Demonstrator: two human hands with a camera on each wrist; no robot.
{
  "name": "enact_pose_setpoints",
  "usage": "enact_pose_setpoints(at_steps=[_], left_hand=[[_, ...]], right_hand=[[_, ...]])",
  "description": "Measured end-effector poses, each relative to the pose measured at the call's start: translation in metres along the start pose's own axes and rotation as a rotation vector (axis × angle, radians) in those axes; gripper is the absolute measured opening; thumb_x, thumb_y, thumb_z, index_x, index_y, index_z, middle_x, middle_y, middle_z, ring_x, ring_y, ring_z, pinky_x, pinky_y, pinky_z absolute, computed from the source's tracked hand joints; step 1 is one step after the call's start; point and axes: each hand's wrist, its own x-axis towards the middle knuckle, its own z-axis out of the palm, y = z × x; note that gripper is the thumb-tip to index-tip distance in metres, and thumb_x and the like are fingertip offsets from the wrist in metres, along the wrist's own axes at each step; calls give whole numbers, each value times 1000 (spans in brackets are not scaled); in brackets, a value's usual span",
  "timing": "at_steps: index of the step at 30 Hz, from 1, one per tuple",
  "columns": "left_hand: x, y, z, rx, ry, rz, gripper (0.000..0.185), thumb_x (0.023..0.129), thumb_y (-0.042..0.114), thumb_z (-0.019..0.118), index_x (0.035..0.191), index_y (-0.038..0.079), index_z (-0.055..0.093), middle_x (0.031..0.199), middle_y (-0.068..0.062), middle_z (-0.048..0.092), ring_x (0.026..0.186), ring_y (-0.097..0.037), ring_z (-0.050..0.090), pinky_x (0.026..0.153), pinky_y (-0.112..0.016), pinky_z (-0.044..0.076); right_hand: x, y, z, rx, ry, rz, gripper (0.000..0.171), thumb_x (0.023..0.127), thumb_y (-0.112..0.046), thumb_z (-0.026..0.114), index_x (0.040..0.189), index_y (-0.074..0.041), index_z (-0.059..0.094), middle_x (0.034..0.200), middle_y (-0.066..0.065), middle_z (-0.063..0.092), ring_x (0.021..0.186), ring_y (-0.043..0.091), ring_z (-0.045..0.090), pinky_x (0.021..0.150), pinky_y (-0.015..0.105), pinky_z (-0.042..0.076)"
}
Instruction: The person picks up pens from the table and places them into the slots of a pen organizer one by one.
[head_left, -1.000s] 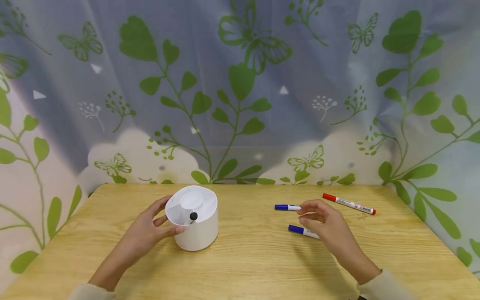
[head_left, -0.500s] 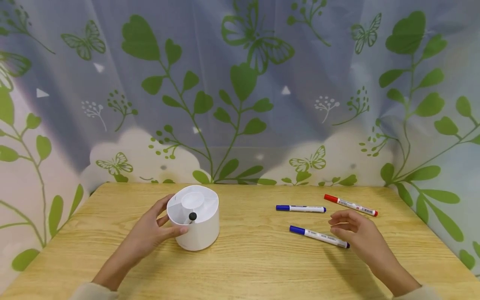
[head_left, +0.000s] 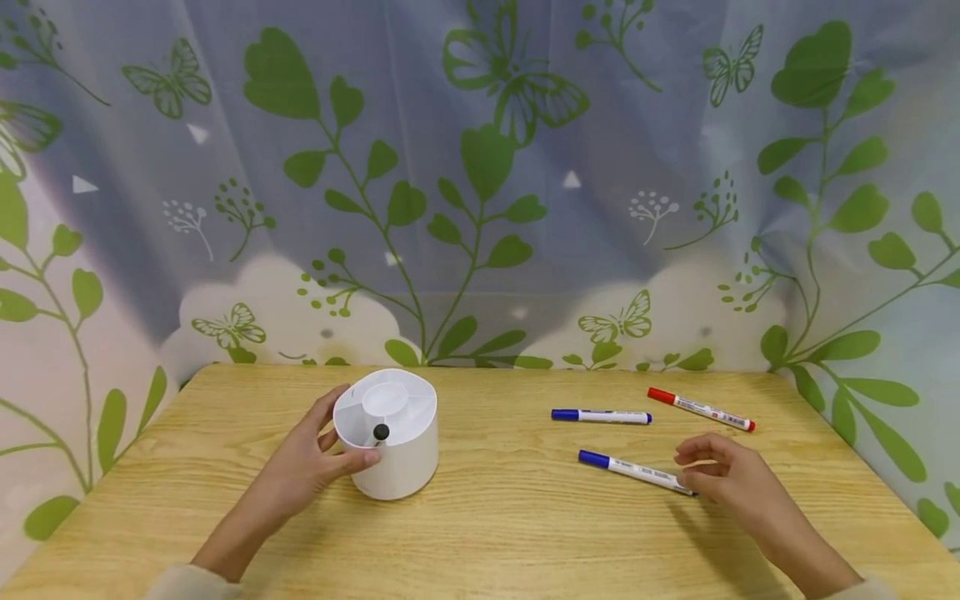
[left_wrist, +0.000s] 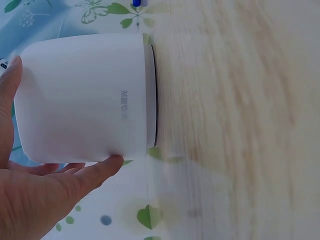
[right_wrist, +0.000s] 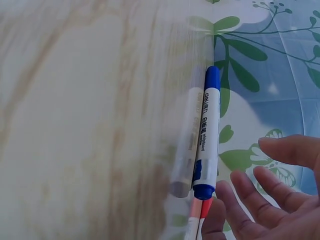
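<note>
My left hand grips a white pen holder at its left side, thumb in front and fingers behind; the left wrist view shows the hand against its smooth wall. Inside leans a slim marker with a black end. My right hand, fingers loosely bent, hovers at the right end of the nearer blue-capped marker; I cannot tell if it touches. In the right wrist view the spread fingers are beside a whiteboard marker, holding nothing.
Farther back lie another blue-capped marker and a red-capped marker. All rest on a light wooden table. A curtain with green leaves and butterflies hangs behind the table's back edge.
My right hand has moved right and slightly nearer, uncovering both blue-capped markers. The black-ended marker has tipped slightly left in the holder. My left hand keeps its grip.
</note>
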Motion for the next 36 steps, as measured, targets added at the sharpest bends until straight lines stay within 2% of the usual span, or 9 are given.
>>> enact_pose_setpoints(at_steps=[4,10,20,28,36], left_hand=[[0,0,2,0,6,-2,104,90,22,85,167,12,16,174,-18,19,155,-44,34,104,-31,52],[0,1,4,-13,13,-15,105,90,22,85,168,13,15,174,-16,17,154,-43,37,102,-29,53],[0,0,6,-19,20,-19,105,90,22,85,167,14,15,173,-16,18,153,-42,40,100,-26,53],[1,-1,7,-20,30,-11,103,90,21,85,167,15,16,173,-15,20,151,-41,43,99,-24,53],[0,0,7,-4,36,-19,104,90,23,85,167,16,16,174,-15,17,153,-42,39,102,-28,52]], right_hand=[[1,3,-1,-4,0,-3,35,99,-9,70,128,8,61,125,21,70,101,10,66,74,23,54],[3,9,0,32,-4,6,37,96,-9,74,126,10,62,119,16,72,90,0,63,70,23,53],[13,13,2,109,-90,72,37,96,-6,70,127,10,59,110,6,72,86,4,62,67,27,56],[16,14,5,64,-89,31,34,93,-3,71,123,10,61,108,9,70,80,7,59,62,26,55],[22,16,6,1,-89,23,24,93,-2,73,114,8,68,97,4,70,76,8,57,61,23,51]])
